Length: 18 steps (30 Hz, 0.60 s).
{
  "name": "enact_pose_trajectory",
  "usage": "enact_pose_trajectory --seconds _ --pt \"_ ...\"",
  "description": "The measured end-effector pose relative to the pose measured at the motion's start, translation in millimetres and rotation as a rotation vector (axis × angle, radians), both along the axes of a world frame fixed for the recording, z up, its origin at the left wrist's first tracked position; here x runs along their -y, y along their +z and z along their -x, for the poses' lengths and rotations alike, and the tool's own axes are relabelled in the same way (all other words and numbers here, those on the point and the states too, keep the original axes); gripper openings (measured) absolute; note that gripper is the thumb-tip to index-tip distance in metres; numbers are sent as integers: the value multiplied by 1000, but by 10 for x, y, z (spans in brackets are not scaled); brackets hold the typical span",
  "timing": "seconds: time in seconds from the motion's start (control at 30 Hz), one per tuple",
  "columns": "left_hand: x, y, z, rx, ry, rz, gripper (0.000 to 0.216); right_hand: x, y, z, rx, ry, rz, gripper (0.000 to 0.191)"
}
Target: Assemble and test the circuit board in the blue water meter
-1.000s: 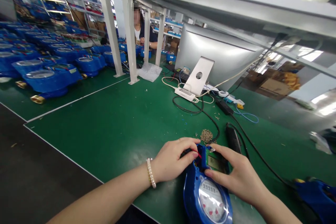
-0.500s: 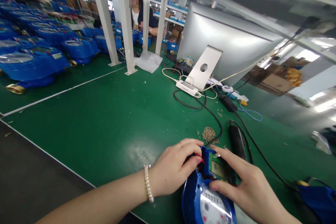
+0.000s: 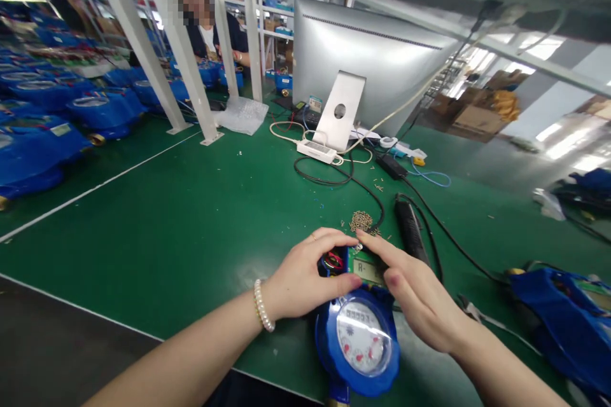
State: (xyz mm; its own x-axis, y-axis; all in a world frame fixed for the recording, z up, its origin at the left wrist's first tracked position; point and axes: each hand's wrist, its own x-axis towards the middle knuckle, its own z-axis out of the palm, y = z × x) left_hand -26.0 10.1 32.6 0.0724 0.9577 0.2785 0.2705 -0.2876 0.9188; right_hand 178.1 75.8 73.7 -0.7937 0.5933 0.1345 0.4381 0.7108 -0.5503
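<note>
A blue water meter (image 3: 358,337) with a round glass dial lies on the green table near its front edge. At its far end sits a green display module (image 3: 365,269) beside an opening with red and black wires (image 3: 333,261). My left hand (image 3: 305,276) curls around the meter's upper left side, thumb against the housing, fingers over the wires. My right hand (image 3: 413,296) rests on the right side with fingers stretched across the display module, fingertip at its far edge.
A small heap of brass screws (image 3: 361,220), a black tool (image 3: 409,235) and cables lie just beyond the meter. A monitor's back (image 3: 372,70) stands farther off. Many blue meters (image 3: 102,108) fill the left; another blue meter (image 3: 563,318) lies right. A person (image 3: 210,38) works behind the white posts.
The view has shifted so the meter's whole dial shows. My right fingers have slid further over the display module, and my left fingers have curled closer over the wires.
</note>
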Motion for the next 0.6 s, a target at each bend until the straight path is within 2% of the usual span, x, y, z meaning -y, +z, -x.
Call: enact_pose_trajectory --seconds 0.1,0.17,0.27,0.6 --pt "3 -1 -7 53 4 25 42 8 -4 -5 -192 -58 317 48" --pt "6 -1 -6 64 2 35 41 13 -25 -7 -311 -92 442 43" --pt "8 2 -4 35 2 49 39 41 -88 -35 -450 -151 544 38" --pt "42 11 -16 -17 29 98 35 216 -355 -213 -651 -274 759 35"
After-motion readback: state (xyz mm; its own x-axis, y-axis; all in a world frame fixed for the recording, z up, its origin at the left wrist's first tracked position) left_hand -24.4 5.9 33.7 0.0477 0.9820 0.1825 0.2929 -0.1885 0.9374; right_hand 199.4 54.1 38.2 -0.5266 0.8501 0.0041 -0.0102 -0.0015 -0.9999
